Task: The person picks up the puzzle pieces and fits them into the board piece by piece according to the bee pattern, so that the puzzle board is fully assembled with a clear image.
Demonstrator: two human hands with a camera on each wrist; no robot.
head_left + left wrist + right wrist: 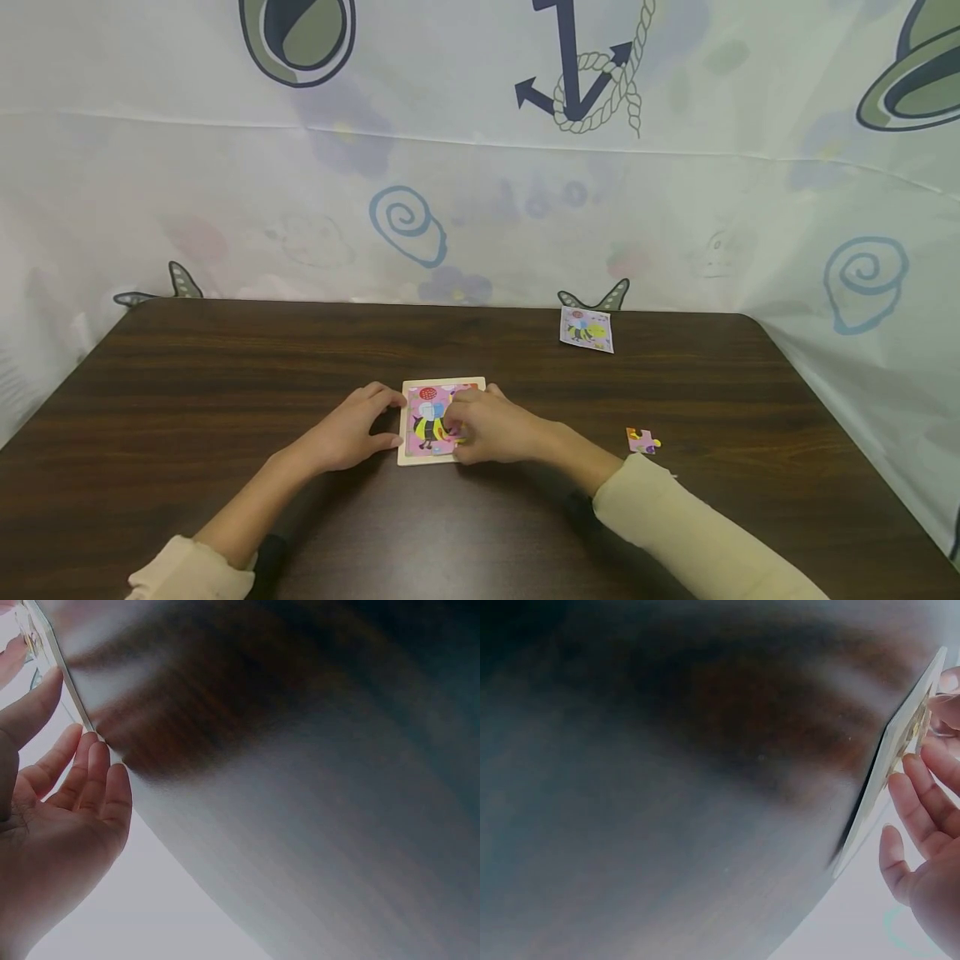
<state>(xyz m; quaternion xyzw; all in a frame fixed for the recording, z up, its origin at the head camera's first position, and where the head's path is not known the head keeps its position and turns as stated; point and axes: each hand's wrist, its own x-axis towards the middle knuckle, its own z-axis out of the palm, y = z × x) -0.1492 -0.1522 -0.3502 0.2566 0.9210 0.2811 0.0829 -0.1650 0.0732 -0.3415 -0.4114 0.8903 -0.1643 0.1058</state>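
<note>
A small jigsaw puzzle point(430, 419) with a bee picture on pink lies in a pale wooden tray point(427, 460) on the table. My left hand point(352, 429) rests at the tray's left edge, thumb nearer me and fingertips farther up, with fingers fairly straight in the left wrist view. Bent fingers of my right hand point(491, 425) reach over the right part of the puzzle and cover it. Whether they pinch a piece or only press the surface is hidden. One loose puzzle piece point(641, 441), pink with orange and yellow, lies beyond my right forearm.
A small picture card point(587, 330) of a bee lies near the table's far edge, right of the middle. The dark wood-grain table point(225, 367) meets a white printed curtain point(495, 217) behind it.
</note>
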